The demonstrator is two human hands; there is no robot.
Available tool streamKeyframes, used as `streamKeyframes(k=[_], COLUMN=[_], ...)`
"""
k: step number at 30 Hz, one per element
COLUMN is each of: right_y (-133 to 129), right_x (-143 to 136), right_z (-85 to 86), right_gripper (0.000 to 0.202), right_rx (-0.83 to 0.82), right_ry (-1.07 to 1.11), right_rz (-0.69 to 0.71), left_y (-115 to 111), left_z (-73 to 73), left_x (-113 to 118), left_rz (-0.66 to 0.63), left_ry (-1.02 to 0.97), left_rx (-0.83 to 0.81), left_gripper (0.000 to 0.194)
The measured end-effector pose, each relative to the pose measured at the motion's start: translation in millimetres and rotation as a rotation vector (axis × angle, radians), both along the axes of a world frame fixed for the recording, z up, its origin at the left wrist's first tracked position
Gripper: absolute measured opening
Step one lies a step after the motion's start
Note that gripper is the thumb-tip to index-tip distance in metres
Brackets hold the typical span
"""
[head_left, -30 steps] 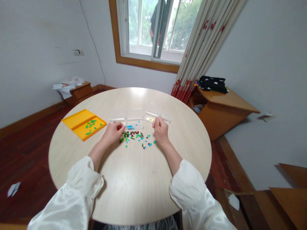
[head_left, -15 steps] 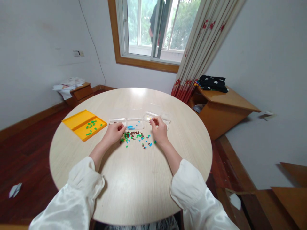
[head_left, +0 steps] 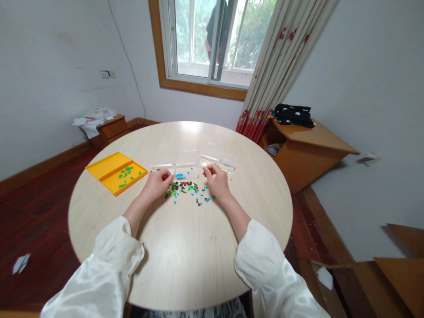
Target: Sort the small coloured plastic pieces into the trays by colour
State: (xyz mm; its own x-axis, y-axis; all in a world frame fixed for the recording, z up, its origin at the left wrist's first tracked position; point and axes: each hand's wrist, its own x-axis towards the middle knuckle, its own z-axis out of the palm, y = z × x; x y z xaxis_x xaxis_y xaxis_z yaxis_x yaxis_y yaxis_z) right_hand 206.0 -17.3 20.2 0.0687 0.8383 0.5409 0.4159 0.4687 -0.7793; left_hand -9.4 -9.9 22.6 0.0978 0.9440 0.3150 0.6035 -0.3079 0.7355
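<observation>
Small brown, green and blue pieces (head_left: 187,187) lie loose between my hands on the round table (head_left: 185,247). My left hand (head_left: 159,182) is closed in a pinch at the left end of the pile, beside a clear box (head_left: 168,167); what its fingertips hold is too small to name. Closed too, my right hand (head_left: 217,181) has its fingertips just right of the middle clear box (head_left: 192,176), which contains blue pieces (head_left: 180,176). Whatever it pinches cannot be made out. Behind it is another clear box (head_left: 209,159) with a few yellowish pieces.
An open yellow case (head_left: 112,176) with green pieces (head_left: 125,174) lies on the table's left side. Beyond the table are a window, a curtain (head_left: 265,75) and a wooden cabinet (head_left: 314,137) with dark cloth on top.
My right hand has moved slightly left, its fingertips now nearer the middle clear box. My left hand has stayed where it was.
</observation>
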Motion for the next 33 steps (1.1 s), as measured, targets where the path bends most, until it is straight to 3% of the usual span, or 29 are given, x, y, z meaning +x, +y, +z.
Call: streamKeyframes(k=[5,12,22,33], right_y=[-1,-8,-9,-12], right_x=[-6,-19,-22,-24], right_z=[-5.4,-9.0,-7.0,-7.5], right_gripper=[0.019,0.016,0.011,0.011], right_rx=[-0.044,-0.003,0.13,0.119], right_ry=[-0.055,-0.162,-0.312,-0.318], right_rz=[0.101,0.278,0.288,0.302], left_y=[-3,-10,-13,-11], left_z=[3.7,7.6,6.0,1.5], left_x=[9,22,28,23], left_rz=[-0.083,-0.256,-0.326,-0.299], left_ry=[-0.206,-0.417,-0.623,-0.741], left_rx=[-0.09,-0.285,-0.5,-0.596], left_gripper=[0.019,0.032,0.038,0.039])
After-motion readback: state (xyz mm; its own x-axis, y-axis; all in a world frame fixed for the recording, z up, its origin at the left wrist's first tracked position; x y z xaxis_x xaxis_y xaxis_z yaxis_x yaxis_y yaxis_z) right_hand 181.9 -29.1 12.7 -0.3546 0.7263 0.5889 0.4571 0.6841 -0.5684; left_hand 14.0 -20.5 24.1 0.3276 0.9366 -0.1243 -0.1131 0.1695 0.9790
